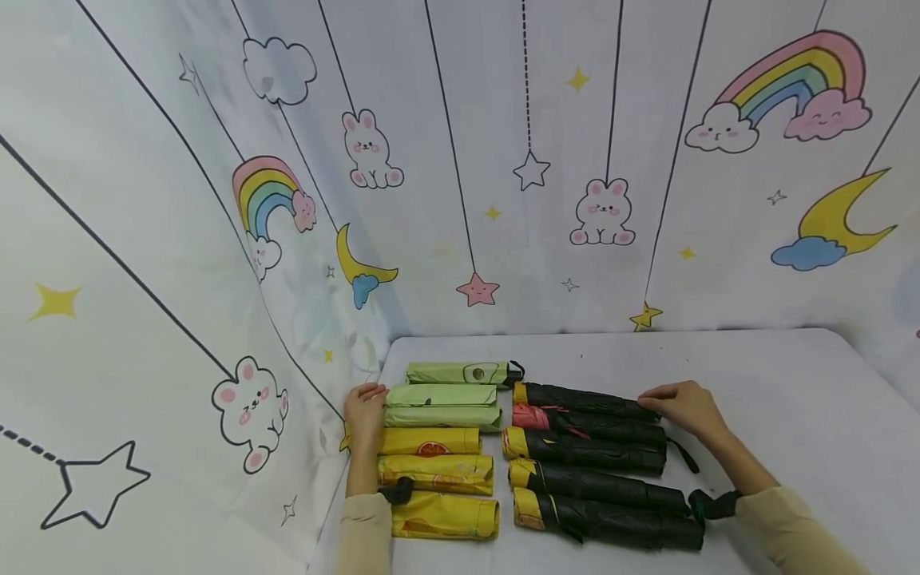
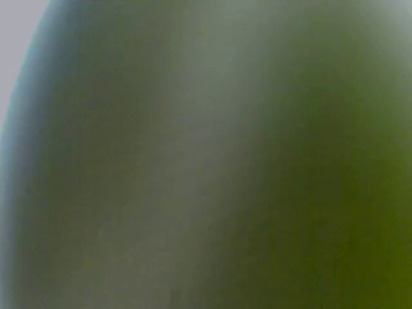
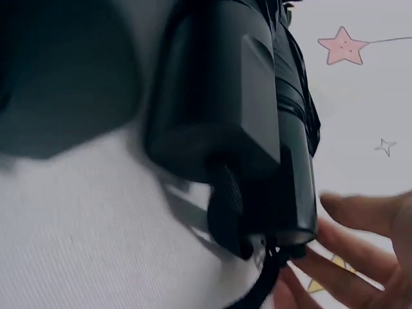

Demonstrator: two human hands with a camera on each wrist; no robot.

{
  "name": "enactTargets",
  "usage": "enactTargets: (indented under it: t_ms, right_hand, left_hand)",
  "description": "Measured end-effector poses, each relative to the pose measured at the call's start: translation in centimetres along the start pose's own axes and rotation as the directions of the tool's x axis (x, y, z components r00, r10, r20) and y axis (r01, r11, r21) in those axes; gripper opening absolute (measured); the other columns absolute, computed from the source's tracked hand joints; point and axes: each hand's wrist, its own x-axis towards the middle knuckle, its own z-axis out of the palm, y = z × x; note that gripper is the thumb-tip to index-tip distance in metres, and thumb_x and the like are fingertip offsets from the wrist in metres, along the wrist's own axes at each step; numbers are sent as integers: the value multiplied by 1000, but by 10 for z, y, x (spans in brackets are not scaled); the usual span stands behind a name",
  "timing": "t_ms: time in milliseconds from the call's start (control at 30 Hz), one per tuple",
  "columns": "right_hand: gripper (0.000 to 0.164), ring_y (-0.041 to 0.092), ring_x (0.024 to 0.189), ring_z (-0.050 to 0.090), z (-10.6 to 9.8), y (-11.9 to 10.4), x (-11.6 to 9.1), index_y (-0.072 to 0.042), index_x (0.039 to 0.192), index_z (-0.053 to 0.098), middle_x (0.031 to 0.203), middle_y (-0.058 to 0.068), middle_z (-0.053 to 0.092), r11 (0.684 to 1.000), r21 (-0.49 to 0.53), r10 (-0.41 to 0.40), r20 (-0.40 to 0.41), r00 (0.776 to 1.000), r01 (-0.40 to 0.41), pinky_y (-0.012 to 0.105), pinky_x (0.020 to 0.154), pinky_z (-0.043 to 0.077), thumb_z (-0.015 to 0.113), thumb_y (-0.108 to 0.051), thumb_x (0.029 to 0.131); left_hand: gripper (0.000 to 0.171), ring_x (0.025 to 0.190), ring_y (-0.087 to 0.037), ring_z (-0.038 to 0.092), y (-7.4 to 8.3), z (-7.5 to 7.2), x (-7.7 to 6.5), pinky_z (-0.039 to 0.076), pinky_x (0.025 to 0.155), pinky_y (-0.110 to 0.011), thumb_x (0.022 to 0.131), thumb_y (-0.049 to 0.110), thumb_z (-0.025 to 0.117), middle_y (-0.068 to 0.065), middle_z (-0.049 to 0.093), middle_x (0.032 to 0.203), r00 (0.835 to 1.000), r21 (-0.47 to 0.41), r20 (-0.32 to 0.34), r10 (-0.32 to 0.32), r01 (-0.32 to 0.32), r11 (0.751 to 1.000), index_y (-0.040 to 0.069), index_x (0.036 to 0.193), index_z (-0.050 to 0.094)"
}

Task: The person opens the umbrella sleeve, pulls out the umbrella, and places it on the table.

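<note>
My left hand (image 1: 365,411) is at the left ends of two light green folded umbrellas, the upper green umbrella (image 1: 440,395) and the lower green umbrella (image 1: 440,418), its fingers loosely bent. The left wrist view is a green blur. My right hand (image 1: 681,403) is at the right end of the farthest black folded umbrella (image 1: 578,398), which has a yellow tip. In the right wrist view, the thumb and spread fingers (image 3: 351,267) are right at the end of its black handle (image 3: 293,193). Just nearer lies a black umbrella with a red end (image 1: 530,416).
A green avocado-print umbrella (image 1: 442,373) lies farthest back on the white table (image 1: 776,415). Several yellow umbrellas (image 1: 431,515) line the left column, several black ones (image 1: 611,519) the right. A narrow gap parts the columns. Behind stands a printed white curtain (image 1: 431,239).
</note>
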Motion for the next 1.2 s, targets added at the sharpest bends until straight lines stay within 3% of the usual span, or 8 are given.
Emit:
enactTargets:
  t_ms: [167,333,500,733,1200]
  right_hand:
    - [33,41,90,72,5,-11,2,-3,108,81,97,16,79,1000,4,-3,-144,990,4,43,65,57,72,-33,99]
    - [28,27,78,71,5,-24,7,-4,106,82,92,13,78,999,27,-23,-191,981,29,35,60,51,71,-29,100]
    - [33,37,93,73,2,-35,12,-5,109,82,104,19,78,998,52,-30,-141,990,38,41,68,57,71,-35,100]
    - [43,39,103,70,2,-51,22,-2,115,79,117,23,74,990,139,38,-30,999,-34,48,77,59,69,-42,101]
    - [39,42,103,73,25,-82,46,3,119,76,106,17,77,966,257,-23,66,998,5,50,86,61,72,-31,101]
  left_hand:
    - [32,118,-35,67,3,-2,-2,56,87,-26,103,5,60,-23,67,127,1000,40,-8,18,-18,999,-6,133,58]
    - [31,116,-34,66,3,-1,-3,52,82,-21,103,8,61,-21,68,126,999,91,-25,45,-42,995,-4,132,61]
    - [29,118,-35,64,7,3,-5,54,90,-31,104,3,59,-23,66,128,998,87,-21,63,-61,994,-5,132,60]
    - [28,118,-39,65,20,18,-6,53,101,-52,101,1,58,-22,68,125,986,155,32,164,-167,974,-6,128,61]
    - [27,117,-40,65,24,35,-3,53,98,-56,99,-2,58,-25,68,123,971,222,90,220,-235,946,-7,124,63]
